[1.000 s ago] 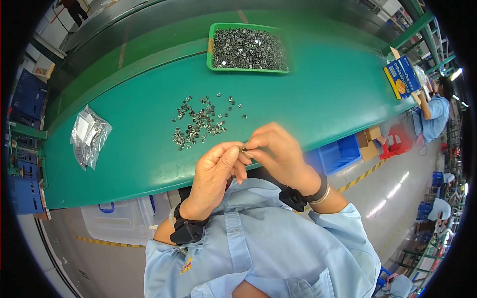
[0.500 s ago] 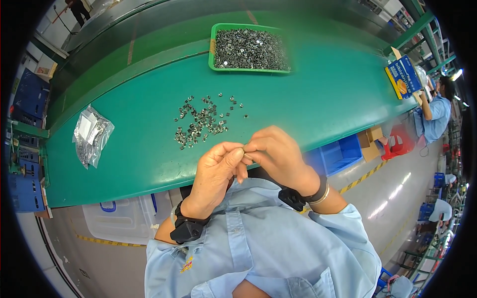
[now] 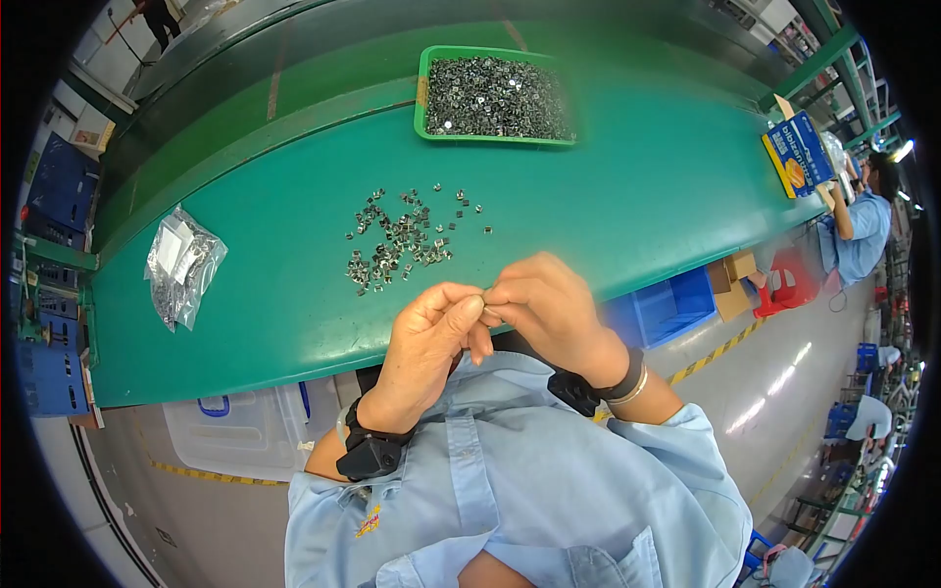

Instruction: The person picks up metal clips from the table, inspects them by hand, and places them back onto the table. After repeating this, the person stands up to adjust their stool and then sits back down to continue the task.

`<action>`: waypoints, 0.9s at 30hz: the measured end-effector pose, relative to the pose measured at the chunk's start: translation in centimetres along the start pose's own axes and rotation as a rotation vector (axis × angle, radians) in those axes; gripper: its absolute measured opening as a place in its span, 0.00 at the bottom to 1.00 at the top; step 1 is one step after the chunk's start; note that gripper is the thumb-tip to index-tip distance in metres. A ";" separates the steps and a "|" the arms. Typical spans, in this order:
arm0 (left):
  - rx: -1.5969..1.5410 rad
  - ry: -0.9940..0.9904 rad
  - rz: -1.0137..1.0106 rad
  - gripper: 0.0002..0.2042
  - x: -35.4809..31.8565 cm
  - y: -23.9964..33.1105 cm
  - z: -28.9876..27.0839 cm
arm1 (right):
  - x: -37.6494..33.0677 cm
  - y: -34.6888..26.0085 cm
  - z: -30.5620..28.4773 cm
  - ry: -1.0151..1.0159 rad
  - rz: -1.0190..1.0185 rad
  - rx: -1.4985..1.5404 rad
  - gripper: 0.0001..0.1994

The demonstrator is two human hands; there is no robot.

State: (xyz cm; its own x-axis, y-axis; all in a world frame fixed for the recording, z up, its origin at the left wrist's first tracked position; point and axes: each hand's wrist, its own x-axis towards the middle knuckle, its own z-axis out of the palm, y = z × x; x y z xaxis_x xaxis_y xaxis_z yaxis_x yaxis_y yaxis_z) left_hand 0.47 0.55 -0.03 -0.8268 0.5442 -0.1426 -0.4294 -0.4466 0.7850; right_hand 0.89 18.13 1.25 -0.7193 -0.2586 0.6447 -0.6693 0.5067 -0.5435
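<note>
My left hand (image 3: 431,338) and my right hand (image 3: 551,312) meet fingertip to fingertip over the near edge of the green work table. Both are pinched closed around something tiny; the fingers cover nearly all of it, so its kind cannot be told. Just beyond my left hand lies a loose scatter of small metal parts (image 3: 397,240), shiny silver and dark. Farther off, a green tray (image 3: 421,122) is filled with a great many similar small parts.
At the left of the table lies a clear plastic bag (image 3: 184,269) with parts inside. A blue and yellow box (image 3: 799,157) stands at the far right, beside a co-worker (image 3: 863,230). Below the table's edge are a blue bin (image 3: 676,306) and a clear lidded container (image 3: 235,431).
My hands stay pinched together in nearly the same place, with only slight finger movement. The table and the things on it have shifted very slightly in the view.
</note>
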 end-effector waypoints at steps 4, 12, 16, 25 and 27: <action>-0.053 -0.021 -0.010 0.10 0.1 0.0 0.0 | -0.2 0.0 0.2 0.022 0.015 0.028 0.09; -0.130 -0.044 -0.043 0.09 0.1 -0.1 0.0 | -0.7 -0.2 0.3 0.053 0.033 0.058 0.09; -0.156 -0.052 -0.056 0.09 0.1 -0.2 0.0 | -0.9 -0.3 0.5 0.066 0.077 0.116 0.10; -0.172 -0.087 -0.040 0.08 0.2 -0.6 0.1 | -1.5 -0.4 0.5 0.062 0.171 0.242 0.12; -0.174 -0.088 -0.043 0.08 0.3 -0.7 0.1 | -1.6 -0.1 0.4 0.058 0.162 0.221 0.11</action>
State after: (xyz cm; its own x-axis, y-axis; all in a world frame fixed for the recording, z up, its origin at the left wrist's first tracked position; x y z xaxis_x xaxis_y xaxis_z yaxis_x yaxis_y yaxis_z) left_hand 0.54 1.09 -0.54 -0.7745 0.6221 -0.1148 -0.5264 -0.5330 0.6624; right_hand 2.08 18.19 0.04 -0.8126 -0.1382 0.5662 -0.5754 0.3446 -0.7417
